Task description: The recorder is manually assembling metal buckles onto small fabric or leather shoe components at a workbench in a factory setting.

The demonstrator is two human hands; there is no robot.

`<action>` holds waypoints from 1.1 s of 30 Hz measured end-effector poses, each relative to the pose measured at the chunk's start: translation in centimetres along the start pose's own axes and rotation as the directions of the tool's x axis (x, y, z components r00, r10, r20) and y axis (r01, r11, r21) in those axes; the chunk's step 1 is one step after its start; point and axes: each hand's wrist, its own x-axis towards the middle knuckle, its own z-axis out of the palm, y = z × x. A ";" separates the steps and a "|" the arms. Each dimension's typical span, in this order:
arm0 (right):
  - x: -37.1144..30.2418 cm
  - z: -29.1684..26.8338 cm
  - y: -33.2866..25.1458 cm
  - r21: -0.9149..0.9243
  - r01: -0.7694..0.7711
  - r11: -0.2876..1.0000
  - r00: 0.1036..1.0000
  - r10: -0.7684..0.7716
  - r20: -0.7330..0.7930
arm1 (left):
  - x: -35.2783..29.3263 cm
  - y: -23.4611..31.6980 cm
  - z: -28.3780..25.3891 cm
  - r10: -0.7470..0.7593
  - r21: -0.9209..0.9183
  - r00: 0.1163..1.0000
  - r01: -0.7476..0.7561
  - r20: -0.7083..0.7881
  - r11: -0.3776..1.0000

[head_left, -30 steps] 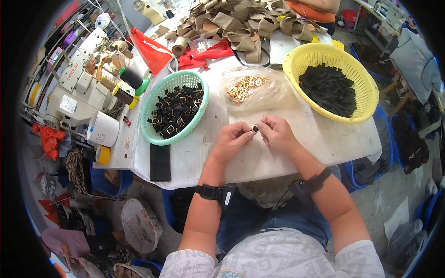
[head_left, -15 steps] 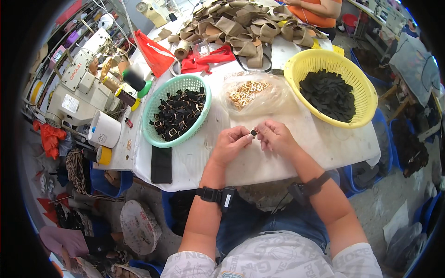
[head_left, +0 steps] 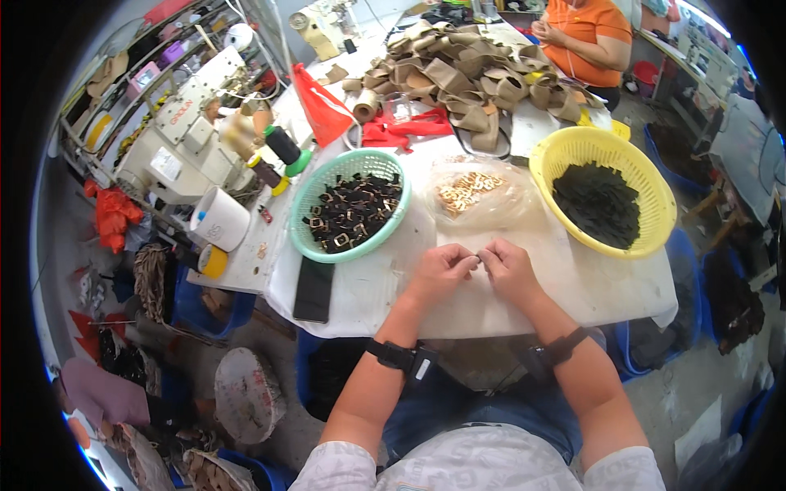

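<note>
Both my hands are closed and meet at the fingertips over the white-covered table, near its front edge. A small black strap piece (head_left: 477,256) sits pinched between the fingers of my left hand (head_left: 444,270) and my right hand (head_left: 511,268); the fingers hide most of it. Just beyond them lies a clear plastic bag (head_left: 524,203) with gold-coloured buckles (head_left: 468,195) in it. Left of the bag, a mint-green basket (head_left: 378,245) holds black straps with buckles (head_left: 352,209). To the right, a yellow basket (head_left: 657,196) contains a heap of plain black strips (head_left: 596,204).
A black phone (head_left: 313,290) lies beside the green basket. Tan leather pieces (head_left: 458,74) pile up at the back, near red fabric (head_left: 405,124). Thread cones (head_left: 282,146) and a sewing machine (head_left: 176,147) stand left. Across the table sits a person in orange (head_left: 594,41).
The view has shifted, so the whole table sits farther right and lower. My hands have turned inward and closed tighter around the strap piece, hiding the buckle seen before.
</note>
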 end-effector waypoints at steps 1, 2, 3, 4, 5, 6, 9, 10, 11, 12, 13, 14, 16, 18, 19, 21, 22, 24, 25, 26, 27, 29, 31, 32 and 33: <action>-0.1 0.2 0.1 0.046 -0.035 0.998 0.999 0.034 0.017 | -0.3 0.2 -0.3 -0.010 0.015 1.000 0.011 -0.023 1.000; -0.2 0.4 0.5 0.094 -0.072 0.993 0.997 0.069 0.036 | -0.8 0.8 -0.7 0.027 0.049 0.998 -0.024 -0.055 0.998; -0.3 0.3 0.2 0.132 -0.111 0.985 0.993 0.106 0.043 | -0.9 1.6 -1.6 0.066 0.061 0.987 -0.057 -0.148 0.997; -0.2 0.2 -0.2 0.206 -0.196 0.959 0.980 0.188 0.061 | -1.1 2.5 -3.1 0.105 0.075 0.966 -0.090 -0.238 0.993; -0.1 0.0 -0.2 0.214 -0.188 0.959 0.982 0.182 0.049 | -1.0 3.9 -5.0 0.161 0.169 0.928 -0.108 -0.335 0.980; 0.0 -0.1 -0.1 0.216 -0.185 0.959 0.983 0.181 0.035 | -0.6 4.9 -7.5 0.218 0.256 0.880 -0.116 -0.421 0.960; -0.4 0.1 -0.6 0.176 -0.170 0.970 0.985 0.165 0.043 | 0.5 3.9 -15.9 0.154 0.241 0.762 0.004 -0.629 0.970; -0.3 0.2 -1.0 0.155 -0.158 0.975 0.987 0.151 0.053 | 0.6 2.5 -18.4 0.138 0.348 0.730 0.143 -0.669 0.927; -0.2 0.1 -1.0 0.132 -0.137 0.982 0.990 0.132 0.044 | 0.6 2.4 -19.3 0.128 0.472 0.756 0.258 -0.642 0.843; -0.2 0.3 -1.2 0.116 -0.111 0.987 0.993 0.107 0.044 | 0.6 1.0 -21.2 0.075 0.537 0.768 0.371 -0.636 0.757; -0.2 0.3 -1.3 0.091 -0.088 0.992 0.996 0.085 0.035 | 0.8 -0.7 -22.4 0.081 0.600 0.779 0.408 -0.622 0.688; -0.1 0.4 -1.3 0.062 -0.061 0.996 0.998 0.060 0.015 | 0.9 -1.8 -22.9 0.085 0.658 0.793 0.434 -0.603 0.615; 0.1 0.2 -0.7 0.057 -0.037 0.998 0.999 0.037 0.004 | 1.5 -0.7 -21.1 0.065 0.686 0.802 0.463 -0.594 0.561; 0.0 0.0 -0.8 0.058 -0.030 0.998 1.000 0.030 0.008 | 1.6 0.5 -19.7 0.212 0.650 0.724 0.400 -0.656 0.646; 0.0 -0.3 -0.6 0.055 -0.040 0.998 0.999 0.040 0.002 | 2.1 1.6 -17.6 0.343 0.665 0.666 0.312 -0.662 0.678; 0.0 -0.3 -0.6 0.064 -0.057 0.996 0.998 0.056 0.015 | 2.4 3.2 -13.8 0.454 0.591 0.614 0.024 -0.645 0.807; 0.0 -0.5 -0.5 0.062 -0.068 0.996 0.998 0.067 0.018 | 2.5 4.1 -11.0 0.480 0.532 0.671 -0.148 -0.565 0.834; 0.0 -0.4 -0.6 0.086 -0.092 0.992 0.995 0.088 0.050 | 1.8 4.5 -5.8 0.417 0.326 0.790 -0.290 -0.449 0.900; 0.0 -0.2 -0.5 0.092 -0.083 0.992 0.996 0.079 0.051 | 1.5 3.7 -3.6 0.317 0.194 0.865 -0.259 -0.390 0.946; 0.0 -0.2 -0.4 0.094 -0.075 0.993 0.996 0.071 0.047 | 1.4 3.0 -1.6 0.218 0.075 0.920 -0.205 -0.325 0.976; 0.0 -0.2 -0.5 0.098 -0.063 0.993 0.997 0.058 0.048 | 1.2 2.1 -0.3 0.126 -0.035 0.961 -0.139 -0.248 0.990; -0.2 -0.7 -0.7 0.085 0.001 0.996 0.999 -0.005 0.047 | 1.3 0.3 1.1 0.053 -0.076 0.976 -0.070 -0.209 0.995; -0.5 -1.0 -0.8 0.039 0.107 0.993 0.994 -0.108 0.020 | 1.4 -1.3 1.9 0.010 -0.143 0.979 -0.040 -0.203 0.989; -0.9 -1.6 -1.6 -0.030 0.124 0.992 0.992 -0.124 -0.008 | 1.5 -2.3 1.8 0.000 -0.193 0.977 -0.042 -0.214 0.980; -1.0 -2.3 -2.6 -0.109 0.232 0.967 0.970 -0.238 -0.049 | 1.4 -2.6 1.7 -0.013 -0.243 0.973 -0.044 -0.230 0.969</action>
